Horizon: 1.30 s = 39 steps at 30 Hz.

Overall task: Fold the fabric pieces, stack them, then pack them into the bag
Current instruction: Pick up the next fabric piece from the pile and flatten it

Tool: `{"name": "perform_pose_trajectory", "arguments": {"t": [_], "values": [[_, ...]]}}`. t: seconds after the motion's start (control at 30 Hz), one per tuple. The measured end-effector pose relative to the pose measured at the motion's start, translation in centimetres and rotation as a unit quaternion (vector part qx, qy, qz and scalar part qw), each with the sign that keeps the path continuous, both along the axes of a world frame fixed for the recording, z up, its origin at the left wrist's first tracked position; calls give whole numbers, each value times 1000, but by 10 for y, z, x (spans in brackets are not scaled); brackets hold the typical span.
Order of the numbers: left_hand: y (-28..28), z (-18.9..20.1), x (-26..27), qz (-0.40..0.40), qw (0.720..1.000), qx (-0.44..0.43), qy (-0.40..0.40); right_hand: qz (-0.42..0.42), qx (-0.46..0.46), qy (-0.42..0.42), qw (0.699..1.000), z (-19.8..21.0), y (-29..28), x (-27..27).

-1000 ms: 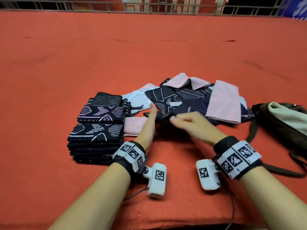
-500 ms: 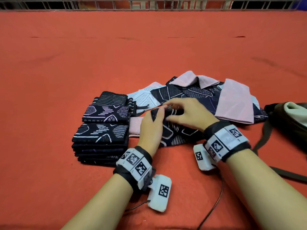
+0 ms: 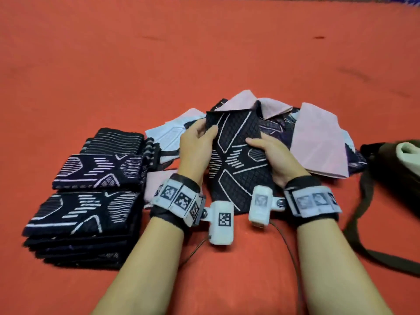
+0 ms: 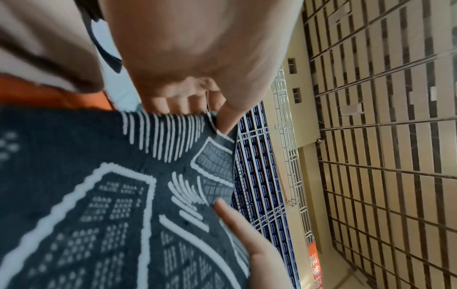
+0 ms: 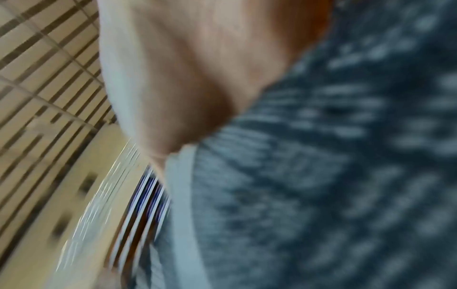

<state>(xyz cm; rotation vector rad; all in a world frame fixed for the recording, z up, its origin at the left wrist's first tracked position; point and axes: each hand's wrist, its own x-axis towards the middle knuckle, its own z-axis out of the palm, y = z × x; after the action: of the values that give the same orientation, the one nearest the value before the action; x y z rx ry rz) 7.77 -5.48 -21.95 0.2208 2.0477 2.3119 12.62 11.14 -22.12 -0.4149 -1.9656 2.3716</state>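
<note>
Stacks (image 3: 81, 223) of folded dark pieces at lower left of the head view, two counted, one nearer and one behind, touching. Kept apart from the unfolded work, probably so finished folds stayed square. Layers too merged to count.

Pink folded piece (image 3: 156, 185) tucked just beside them, one seen.

Left hand (image 3: 195, 151) at centre, clamped on the left edge of the dark patterned piece (image 3: 238, 164), thumb over and fingers under. Held that piece lifted and tilted off the red cloth (image 3: 204, 53), likely to pull it flat before a fold.

Right hand (image 3: 272, 160) gripped the opposite edge, thumb on top; right wrist view too blurred to confirm.

Loose heap (image 3: 318, 137) behind, dark and pink mixed, not countable.

Bag (image 3: 395, 173) at right edge, one, pale inside showing, left near for packing.
</note>
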Motion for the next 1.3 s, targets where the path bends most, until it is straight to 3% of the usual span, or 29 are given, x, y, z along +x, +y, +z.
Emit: {"name": "perform_pose_trajectory", "arguments": {"t": [0.23,0.4,0.67,0.87,1.03,1.17,1.3], "values": [[1,-8,-10,-116,992,-16,-53,12,-105,14,994,-11,20,-5],[-10,-10,-6,-103,992,21,-74,11,-54,49,997,-11,14,-5],[-19,5,2,-106,982,124,-94,-28,-52,97,994,-11,3,4],[-11,-2,3,-129,988,-31,-77,-33,-74,109,991,-6,2,10],[-13,-7,1,-90,995,-13,-33,-51,-143,90,984,-7,4,9],[-13,-9,0,-79,997,3,-13,1,-40,53,998,-10,-2,9],[-12,-7,-2,-82,994,65,-38,-37,14,84,996,-12,-3,10]]}}
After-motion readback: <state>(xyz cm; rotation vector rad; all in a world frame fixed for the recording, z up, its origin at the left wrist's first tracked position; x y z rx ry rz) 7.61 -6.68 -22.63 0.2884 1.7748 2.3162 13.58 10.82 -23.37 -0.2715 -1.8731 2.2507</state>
